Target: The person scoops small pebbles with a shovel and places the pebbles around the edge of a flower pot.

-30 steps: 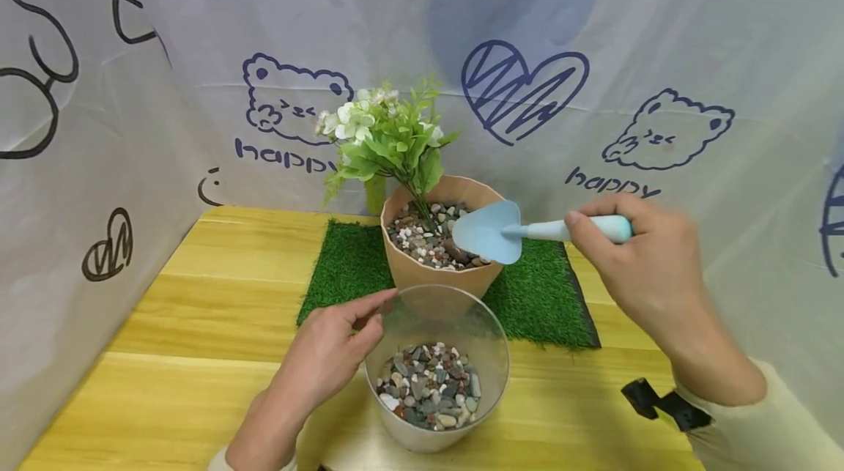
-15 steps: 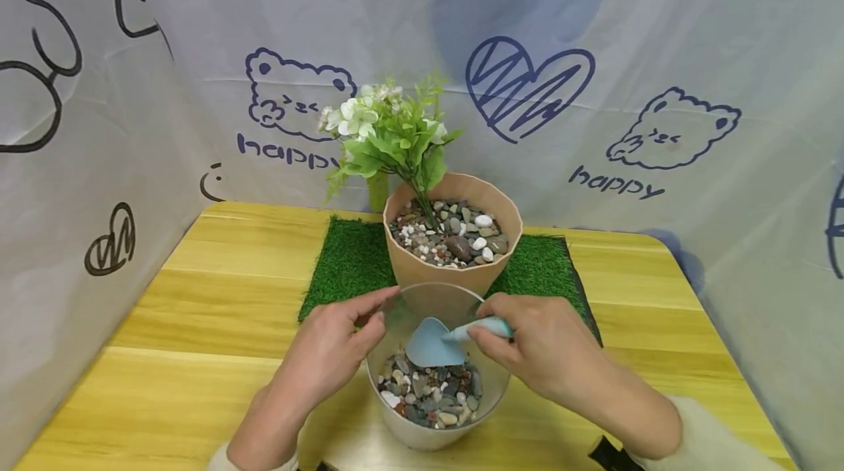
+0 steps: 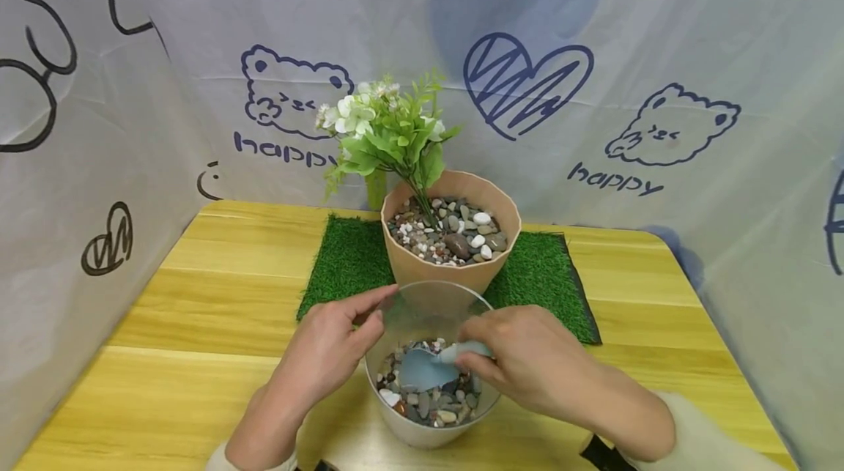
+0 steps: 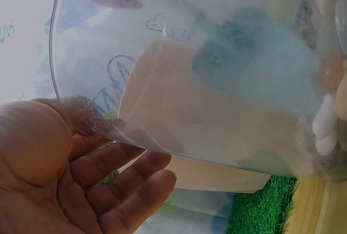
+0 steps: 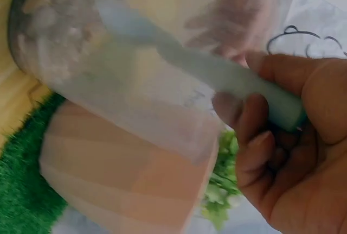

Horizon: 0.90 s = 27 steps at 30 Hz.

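My right hand point(image 3: 527, 354) grips the handle of a light-blue trowel point(image 3: 422, 370). The blade is down inside a clear plastic bucket point(image 3: 491, 310), over the mixed pebbles point(image 3: 428, 409) at its bottom. My left hand point(image 3: 330, 346) holds the bucket at its left rim, thumb and index finger at the edge. In the left wrist view the other fingers point(image 4: 135, 196) lie relaxed along the outside, and the blade shows hazily through the wall. Just behind stands a tan pot point(image 3: 455, 277) with pebbles and a white-flowered plant point(image 3: 395, 138).
The pot stands on a green artificial-grass mat point(image 3: 547, 280) on a wooden table point(image 3: 198, 354). Behind and at the sides hangs a white cloth point(image 3: 409, 9) with drawn bears and hearts. A dark object point(image 3: 603, 453) sits by the right sleeve point(image 3: 699, 434).
My right hand has brought the trowel from over the pot down into the bucket, then lower onto the pebbles. My left hand has stayed at the rim.
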### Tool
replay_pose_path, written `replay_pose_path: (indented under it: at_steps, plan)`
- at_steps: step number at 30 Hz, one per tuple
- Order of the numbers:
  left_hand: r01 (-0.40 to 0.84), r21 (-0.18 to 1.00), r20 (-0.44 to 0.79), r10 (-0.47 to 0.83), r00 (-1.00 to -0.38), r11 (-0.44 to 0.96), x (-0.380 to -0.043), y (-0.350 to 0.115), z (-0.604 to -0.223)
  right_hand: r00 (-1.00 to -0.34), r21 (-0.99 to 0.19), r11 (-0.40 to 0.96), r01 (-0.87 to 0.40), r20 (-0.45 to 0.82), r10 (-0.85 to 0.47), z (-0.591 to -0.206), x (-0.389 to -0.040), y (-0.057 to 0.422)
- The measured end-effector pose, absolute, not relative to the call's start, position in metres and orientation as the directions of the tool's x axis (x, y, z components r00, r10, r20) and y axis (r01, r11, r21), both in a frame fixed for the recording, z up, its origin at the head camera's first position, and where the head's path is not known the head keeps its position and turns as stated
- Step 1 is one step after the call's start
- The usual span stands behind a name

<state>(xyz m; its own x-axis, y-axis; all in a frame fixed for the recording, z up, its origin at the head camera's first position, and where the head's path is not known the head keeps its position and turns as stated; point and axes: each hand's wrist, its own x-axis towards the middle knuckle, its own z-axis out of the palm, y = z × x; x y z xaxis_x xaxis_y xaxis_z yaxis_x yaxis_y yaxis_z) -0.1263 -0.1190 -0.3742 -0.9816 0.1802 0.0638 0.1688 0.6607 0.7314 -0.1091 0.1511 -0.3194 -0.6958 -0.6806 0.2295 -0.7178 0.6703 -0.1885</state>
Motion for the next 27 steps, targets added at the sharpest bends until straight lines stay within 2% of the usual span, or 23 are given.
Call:
replay_pose_path:
  at_steps: [3,8,10,12,17,24,27]
  plan:
    - [0.175,0.732,0.068,0.185,-0.98,0.659,-0.126,-0.119,-0.374,-0.701,-0.213,0.669,-0.713,0.206,-0.682,-0.308,-0.109,0.154]
    - [0.178,0.734,0.071,0.186,-0.98,0.655,-0.127,-0.119,-0.374,-0.691,-0.059,0.703,-0.709,0.26,-0.675,-0.301,-0.114,0.156]
    - [0.173,0.734,0.068,0.183,-0.981,0.657,-0.127,-0.119,-0.374,-0.694,-0.004,0.714,-0.7,0.24,-0.679,-0.301,-0.115,0.155]
    - [0.172,0.732,0.067,0.182,-0.981,0.659,-0.126,-0.119,-0.374,-0.701,0.001,0.714,-0.7,0.189,-0.687,-0.301,-0.116,0.155]
    - [0.175,0.732,0.068,0.185,-0.98,0.658,-0.126,-0.12,-0.375,-0.699,-0.064,0.696,-0.716,0.07,-0.712,-0.301,-0.116,0.155]
    - [0.179,0.729,0.067,0.192,-0.979,0.66,-0.126,-0.121,-0.375,-0.696,-0.283,0.678,-0.678,-0.05,-0.716,-0.303,-0.121,0.155]
    - [0.178,0.729,0.066,0.191,-0.979,0.661,-0.126,-0.121,-0.375,-0.704,-0.343,0.683,-0.645,-0.081,-0.706,-0.302,-0.123,0.157]
